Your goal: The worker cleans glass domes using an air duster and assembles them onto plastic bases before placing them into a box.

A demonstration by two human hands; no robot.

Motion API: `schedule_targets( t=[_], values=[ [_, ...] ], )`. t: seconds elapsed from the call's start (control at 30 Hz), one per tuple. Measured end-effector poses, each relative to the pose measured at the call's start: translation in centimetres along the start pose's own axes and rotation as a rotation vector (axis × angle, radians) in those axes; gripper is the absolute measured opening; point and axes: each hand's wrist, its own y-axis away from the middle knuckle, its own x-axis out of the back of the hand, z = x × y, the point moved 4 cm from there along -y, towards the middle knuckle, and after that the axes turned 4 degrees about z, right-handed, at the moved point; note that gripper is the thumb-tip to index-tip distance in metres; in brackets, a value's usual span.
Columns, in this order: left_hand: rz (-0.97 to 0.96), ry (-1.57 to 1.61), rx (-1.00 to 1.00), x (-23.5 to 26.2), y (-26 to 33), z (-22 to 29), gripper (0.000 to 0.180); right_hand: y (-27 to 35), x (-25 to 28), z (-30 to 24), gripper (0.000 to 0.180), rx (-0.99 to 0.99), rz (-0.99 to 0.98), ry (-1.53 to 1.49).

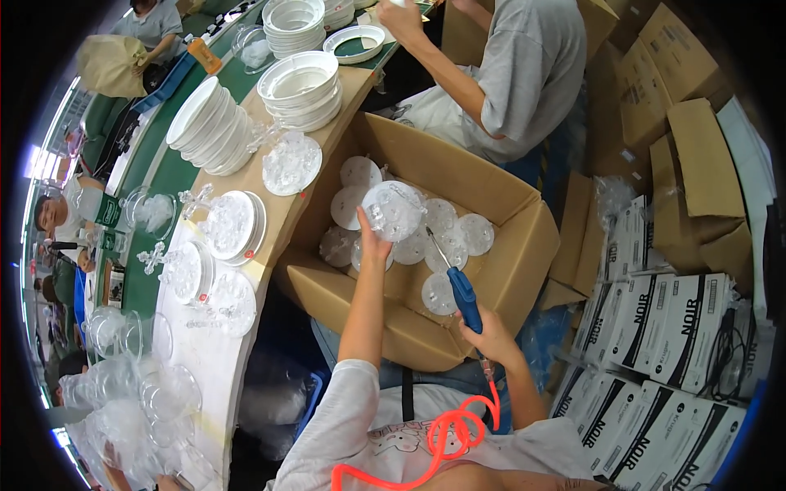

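Left hand (372,245): gripping a clear round plastic disc (394,209) by its lower edge, holding it upright above the open cardboard box (491,270), face turned toward the tool, seemingly so the nozzle can reach it.

Right hand (490,334): closing around the blue handle of an air blow gun (461,295), thin metal nozzle pointing up and left, tip ending just short of the disc. Coiled orange hose (446,434) trailing from the handle back toward the body, looping below the right hand.

Beneath both hands: cardboard box, flaps folded outward, holding a loose layer of more clear discs (442,245), lying flat and overlapping.

Left of the left hand: worktop (209,360) carrying further clear discs with small cross-shaped clear pieces (196,199), laid out singly, probably for easy pickup. Beyond them, leaning and upright stacks of white round trays (217,123).

Right of the right hand: printed white cartons (655,327) standing in rows; brown cardboard boxes (696,180) piled further out.

Beyond the box: another person in a grey shirt (524,74), working at the same worktop.
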Motion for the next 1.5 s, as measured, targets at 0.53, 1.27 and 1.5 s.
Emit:
schedule_targets(
  t=[0.53,1.27,1.5],
  values=[
    [0.062,0.013,-0.014,1.6,-0.2,-0.4,0.076,0.0,0.3,1.3,0.023,0.003,0.079,-0.050],
    [0.003,-0.040,0.048,4.5,-1.6,-0.9,0.074,-0.7,-2.7,-3.5,0.024,0.200,-0.135,0.178],
    [0.003,0.016,0.034,3.6,-1.4,-0.7,0.076,0.7,-1.7,-1.4,0.024,0.105,-0.094,0.110]
  ],
)
